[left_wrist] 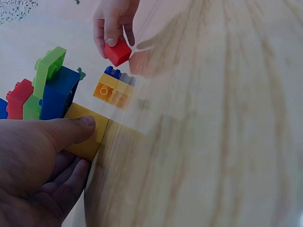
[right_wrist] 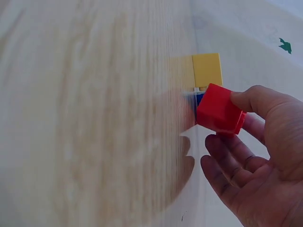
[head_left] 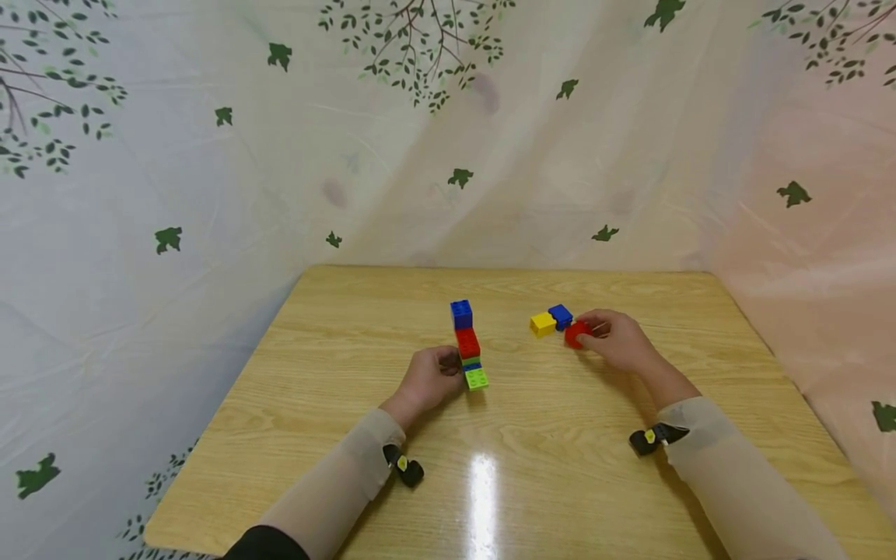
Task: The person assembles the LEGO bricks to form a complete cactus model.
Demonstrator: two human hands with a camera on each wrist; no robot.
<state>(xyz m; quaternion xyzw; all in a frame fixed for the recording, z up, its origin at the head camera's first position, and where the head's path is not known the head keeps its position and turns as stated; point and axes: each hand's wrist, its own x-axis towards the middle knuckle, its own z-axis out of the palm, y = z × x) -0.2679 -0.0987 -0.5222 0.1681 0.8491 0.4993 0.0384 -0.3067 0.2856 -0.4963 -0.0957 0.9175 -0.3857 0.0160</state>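
Note:
My left hand (head_left: 432, 379) grips a stack of toy bricks (head_left: 468, 343) by its bottom yellow brick (left_wrist: 93, 138), thumb pressed on the side. Above the yellow come blue and green bricks, then a red one, with a blue brick (head_left: 461, 314) on top; a light green brick (head_left: 477, 379) juts out toward me. Between thumb and fingers, my right hand (head_left: 617, 339) pinches a red toy brick (right_wrist: 220, 109). Just left of that red brick are a yellow brick (head_left: 542, 324) and a blue brick (head_left: 561, 316), side by side on the table.
The wooden table (head_left: 336, 311) has rounded far corners. A pale curtain (head_left: 392, 187) printed with leaves and branches hangs behind it and along both sides. Black cameras (head_left: 410, 471) are strapped to both wrists.

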